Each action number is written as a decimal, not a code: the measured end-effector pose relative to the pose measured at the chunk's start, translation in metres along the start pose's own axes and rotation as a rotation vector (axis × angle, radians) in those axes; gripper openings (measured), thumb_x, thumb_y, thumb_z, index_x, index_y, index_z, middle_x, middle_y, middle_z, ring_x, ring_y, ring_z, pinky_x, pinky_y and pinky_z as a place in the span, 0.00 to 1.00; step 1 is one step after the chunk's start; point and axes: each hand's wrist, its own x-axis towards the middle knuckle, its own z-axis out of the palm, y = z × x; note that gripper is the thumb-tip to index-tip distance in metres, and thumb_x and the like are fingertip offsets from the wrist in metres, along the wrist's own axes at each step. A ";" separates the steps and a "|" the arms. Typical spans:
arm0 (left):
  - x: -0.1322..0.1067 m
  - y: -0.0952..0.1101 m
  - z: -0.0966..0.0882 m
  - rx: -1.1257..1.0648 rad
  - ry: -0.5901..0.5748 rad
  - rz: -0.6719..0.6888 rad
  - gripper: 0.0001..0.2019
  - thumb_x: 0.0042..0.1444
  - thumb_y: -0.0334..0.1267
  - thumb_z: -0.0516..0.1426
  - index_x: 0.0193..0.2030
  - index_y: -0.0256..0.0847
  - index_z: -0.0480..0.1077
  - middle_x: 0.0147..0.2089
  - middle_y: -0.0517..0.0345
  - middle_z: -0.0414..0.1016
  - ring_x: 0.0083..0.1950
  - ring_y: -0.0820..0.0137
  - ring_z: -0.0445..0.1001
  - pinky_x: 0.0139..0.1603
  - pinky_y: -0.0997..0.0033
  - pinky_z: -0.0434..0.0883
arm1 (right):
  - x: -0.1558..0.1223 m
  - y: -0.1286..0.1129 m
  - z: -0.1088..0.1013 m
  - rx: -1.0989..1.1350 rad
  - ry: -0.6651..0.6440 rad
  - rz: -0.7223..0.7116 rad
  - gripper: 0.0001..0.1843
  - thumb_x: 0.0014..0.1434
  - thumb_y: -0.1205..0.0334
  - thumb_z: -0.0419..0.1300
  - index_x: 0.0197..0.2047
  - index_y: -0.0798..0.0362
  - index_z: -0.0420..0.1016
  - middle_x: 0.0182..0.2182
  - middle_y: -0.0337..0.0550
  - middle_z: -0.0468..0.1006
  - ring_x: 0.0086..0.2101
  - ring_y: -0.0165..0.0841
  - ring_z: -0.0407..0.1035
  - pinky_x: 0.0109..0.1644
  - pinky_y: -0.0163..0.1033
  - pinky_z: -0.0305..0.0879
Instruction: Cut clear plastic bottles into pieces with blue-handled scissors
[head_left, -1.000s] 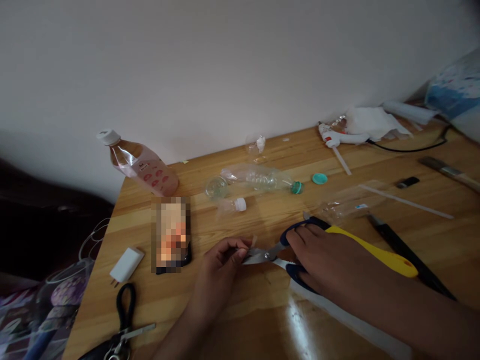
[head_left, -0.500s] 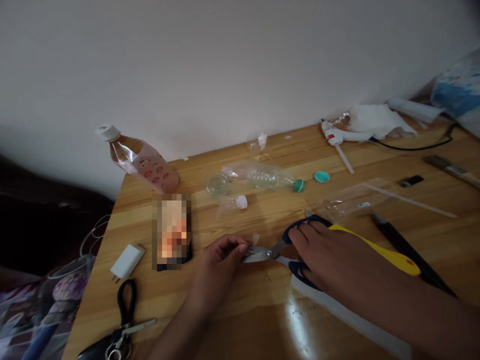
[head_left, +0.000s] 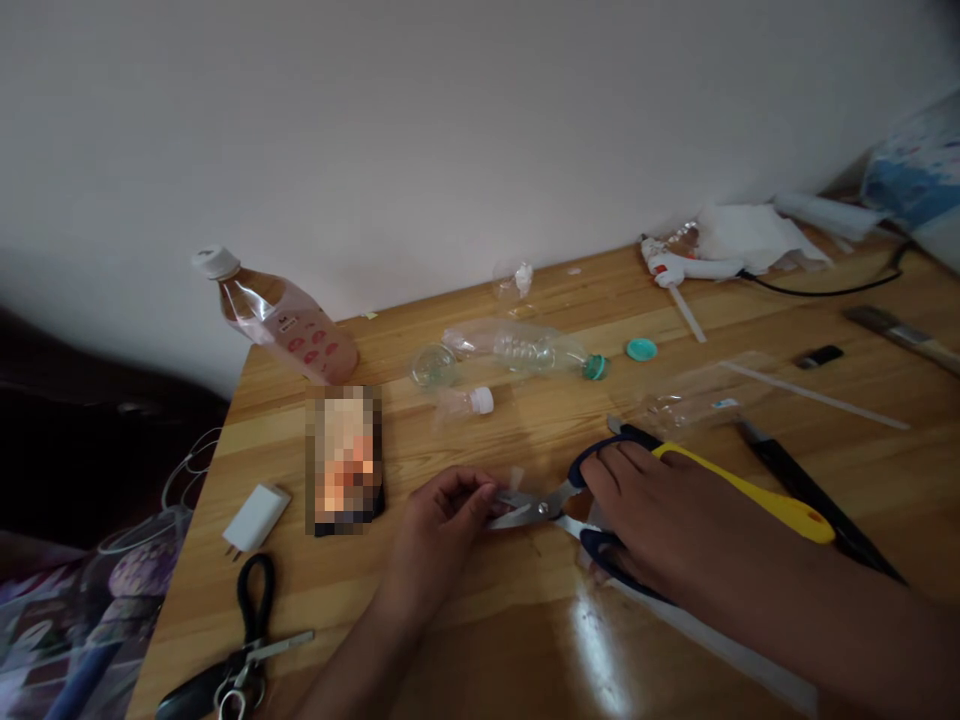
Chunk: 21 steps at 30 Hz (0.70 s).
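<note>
My right hand grips the dark blue handles of a pair of scissors, whose blades point left, a little apart. The fingers and thumb of my left hand pinch a small clear piece of plastic between the blades; most of it is hidden by the fingertips. Under and beside my right hand lie a yellow-handled cutter and a pale strip. Beyond my hands, a clear plastic bottle with a green neck lies on its side.
On the wooden table are a pink drink bottle, a phone, a white charger plug, keys, a green cap, a cut bottle top, a glue gun, a black knife and a brush.
The scissors' handles have spread slightly wider, and the blades have parted a little. My left hand keeps its pinch in nearly the same place. The view has shifted very slightly.
</note>
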 end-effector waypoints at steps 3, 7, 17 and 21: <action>0.001 -0.001 0.000 0.026 -0.007 0.028 0.11 0.53 0.47 0.65 0.33 0.40 0.76 0.32 0.57 0.79 0.34 0.68 0.75 0.39 0.69 0.70 | 0.002 0.000 0.003 0.022 0.023 -0.013 0.14 0.52 0.65 0.67 0.43 0.56 0.73 0.39 0.52 0.77 0.41 0.51 0.72 0.40 0.53 0.68; 0.000 0.001 -0.002 0.062 0.003 0.043 0.11 0.53 0.46 0.65 0.33 0.40 0.76 0.33 0.57 0.79 0.34 0.70 0.73 0.38 0.71 0.68 | 0.004 0.002 0.001 0.053 0.072 -0.034 0.14 0.52 0.62 0.69 0.40 0.55 0.73 0.36 0.48 0.77 0.40 0.49 0.73 0.42 0.53 0.68; -0.004 -0.003 0.004 -0.023 -0.024 0.013 0.10 0.54 0.45 0.64 0.32 0.40 0.73 0.32 0.58 0.77 0.35 0.68 0.75 0.39 0.69 0.72 | -0.009 0.011 -0.011 0.201 0.029 -0.063 0.14 0.49 0.59 0.67 0.38 0.51 0.72 0.34 0.45 0.79 0.37 0.47 0.75 0.38 0.49 0.65; -0.004 -0.001 0.001 0.089 -0.059 0.052 0.08 0.57 0.42 0.61 0.33 0.41 0.74 0.38 0.54 0.80 0.39 0.66 0.74 0.42 0.68 0.69 | -0.005 0.010 -0.008 0.148 0.057 -0.061 0.12 0.50 0.57 0.67 0.36 0.51 0.72 0.31 0.45 0.80 0.34 0.47 0.76 0.35 0.46 0.63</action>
